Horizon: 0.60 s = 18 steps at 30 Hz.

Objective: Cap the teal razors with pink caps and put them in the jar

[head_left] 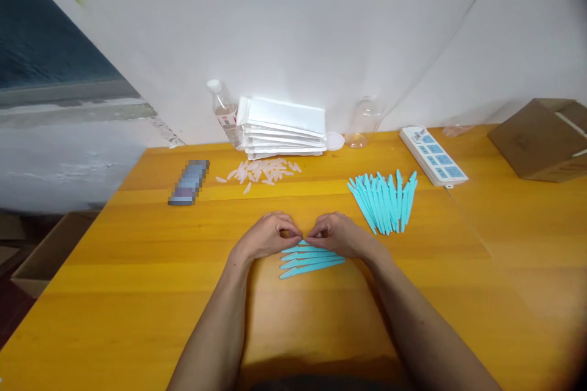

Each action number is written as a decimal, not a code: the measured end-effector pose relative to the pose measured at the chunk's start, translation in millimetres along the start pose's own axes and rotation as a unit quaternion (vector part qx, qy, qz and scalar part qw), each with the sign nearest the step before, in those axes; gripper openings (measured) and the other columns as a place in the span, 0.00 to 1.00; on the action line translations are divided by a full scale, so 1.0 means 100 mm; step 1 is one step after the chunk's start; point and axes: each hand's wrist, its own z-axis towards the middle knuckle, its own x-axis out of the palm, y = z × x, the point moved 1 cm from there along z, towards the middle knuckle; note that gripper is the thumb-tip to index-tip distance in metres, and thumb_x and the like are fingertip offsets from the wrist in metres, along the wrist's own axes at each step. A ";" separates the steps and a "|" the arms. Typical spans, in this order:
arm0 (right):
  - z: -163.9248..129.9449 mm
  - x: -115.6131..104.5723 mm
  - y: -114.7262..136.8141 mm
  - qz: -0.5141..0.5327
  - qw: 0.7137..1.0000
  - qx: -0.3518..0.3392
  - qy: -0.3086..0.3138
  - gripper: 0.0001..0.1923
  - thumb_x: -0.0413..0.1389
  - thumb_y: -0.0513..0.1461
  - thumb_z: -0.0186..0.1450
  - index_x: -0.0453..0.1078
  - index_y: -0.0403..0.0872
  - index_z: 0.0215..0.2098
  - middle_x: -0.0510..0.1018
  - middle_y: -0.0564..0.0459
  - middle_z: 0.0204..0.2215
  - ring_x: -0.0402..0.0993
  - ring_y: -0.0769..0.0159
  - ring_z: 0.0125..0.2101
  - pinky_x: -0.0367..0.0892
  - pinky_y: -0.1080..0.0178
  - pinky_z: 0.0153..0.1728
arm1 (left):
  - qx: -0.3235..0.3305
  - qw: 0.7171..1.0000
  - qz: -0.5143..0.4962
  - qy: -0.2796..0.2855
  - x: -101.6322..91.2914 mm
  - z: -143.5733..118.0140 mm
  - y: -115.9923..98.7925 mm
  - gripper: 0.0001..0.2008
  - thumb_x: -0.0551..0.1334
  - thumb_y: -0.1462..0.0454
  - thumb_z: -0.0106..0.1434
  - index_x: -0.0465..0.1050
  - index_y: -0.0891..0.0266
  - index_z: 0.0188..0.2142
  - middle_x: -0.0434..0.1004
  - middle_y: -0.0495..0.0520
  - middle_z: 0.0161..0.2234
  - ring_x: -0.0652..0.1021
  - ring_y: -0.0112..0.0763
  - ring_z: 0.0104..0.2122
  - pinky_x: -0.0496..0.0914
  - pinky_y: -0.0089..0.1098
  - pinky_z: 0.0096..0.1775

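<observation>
My left hand [268, 236] and my right hand [337, 235] meet fingertip to fingertip over the middle of the wooden table [137, 293]. Their fingers are pinched together on something small between them; what it is stays hidden. Just under the hands lie a few turquoise plastic sticks [309, 259] side by side, their pointed ends to the left. A larger fan of the same turquoise sticks [384, 200] lies to the right of my right hand. A scatter of small clear pink caps [261, 172] lies beyond the hands.
A stack of white packets [284, 128] stands at the wall with a clear bottle [224, 111] at its left and a clear jar [364, 122] at its right. A white power strip [433, 156] and a cardboard box [541, 137] sit at the right. A blurred dark object [189, 182] lies at the left.
</observation>
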 end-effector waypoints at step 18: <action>-0.08 -0.47 -0.26 -0.261 0.882 0.337 -0.201 0.17 0.52 0.46 0.65 0.79 0.50 0.43 0.83 0.40 0.40 0.79 0.47 0.41 0.66 0.56 0.36 | -0.265 0.831 0.290 -0.393 -0.42 -0.06 0.80 0.20 0.58 0.53 0.67 0.78 0.58 0.52 0.75 0.61 0.49 0.74 0.46 0.49 0.66 0.41 0.55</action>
